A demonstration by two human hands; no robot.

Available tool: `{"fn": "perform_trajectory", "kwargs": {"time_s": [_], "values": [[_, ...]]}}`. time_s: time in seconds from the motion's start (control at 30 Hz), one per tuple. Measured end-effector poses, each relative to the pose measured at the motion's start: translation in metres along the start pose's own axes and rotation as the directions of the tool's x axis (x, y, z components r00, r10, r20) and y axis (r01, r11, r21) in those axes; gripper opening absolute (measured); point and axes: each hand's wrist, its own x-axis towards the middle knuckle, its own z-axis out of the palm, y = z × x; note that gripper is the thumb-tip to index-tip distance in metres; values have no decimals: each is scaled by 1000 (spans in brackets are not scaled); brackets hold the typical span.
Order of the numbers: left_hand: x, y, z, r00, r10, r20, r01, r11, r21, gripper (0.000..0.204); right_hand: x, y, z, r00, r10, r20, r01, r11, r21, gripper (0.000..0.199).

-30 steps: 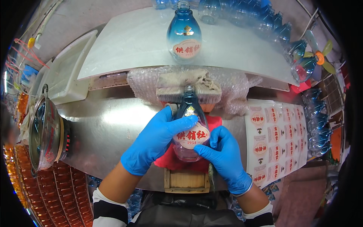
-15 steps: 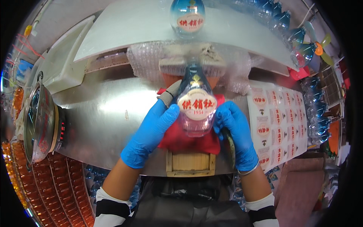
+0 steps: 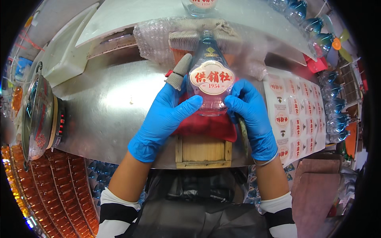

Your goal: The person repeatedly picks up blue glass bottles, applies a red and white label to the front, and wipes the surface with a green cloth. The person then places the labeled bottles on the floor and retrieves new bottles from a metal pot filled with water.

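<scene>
A glass bottle (image 3: 208, 104), blue toward its neck and clear to pinkish lower down, carries a cream oval label with red lettering. It leans back over a red cloth (image 3: 206, 127). My left hand (image 3: 160, 113), in a blue glove with a grey fabric sleeve (image 3: 179, 73) over one finger, grips the bottle's left side, thumb near its base. My right hand (image 3: 252, 113), also blue-gloved, is closed at the bottle's lower right edge, thumb against it and fingers curled. Below that hand a dark greenish edge shows, its kind unclear. A small wooden frame (image 3: 203, 151) sits in front of the cloth.
Bubble wrap (image 3: 152, 41) and a stack of grey cloth-like sheets (image 3: 184, 41) lie behind the bottle. A sheet of labels (image 3: 295, 107) is at the right, and a pan on a burner (image 3: 39, 115) at the left. Several bottles (image 3: 337, 105) line the right.
The view has tilted, so the scene sits higher. The bottle has moved farther from me, and my right thumb has come in against its lower edge.
</scene>
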Motion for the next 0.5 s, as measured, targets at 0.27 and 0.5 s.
{"fn": "perform_trajectory", "kwargs": {"time_s": [0.27,0.5], "values": [[0,-1,-4,999,2,38,-2,1000,6,79,4,16,-9,995,-86,46,86,996,2,20],[-1,2,-9,998,-61,18,63,989,-133,81,-4,-6,-2,998,59,29,-59,998,-11,18]]}}
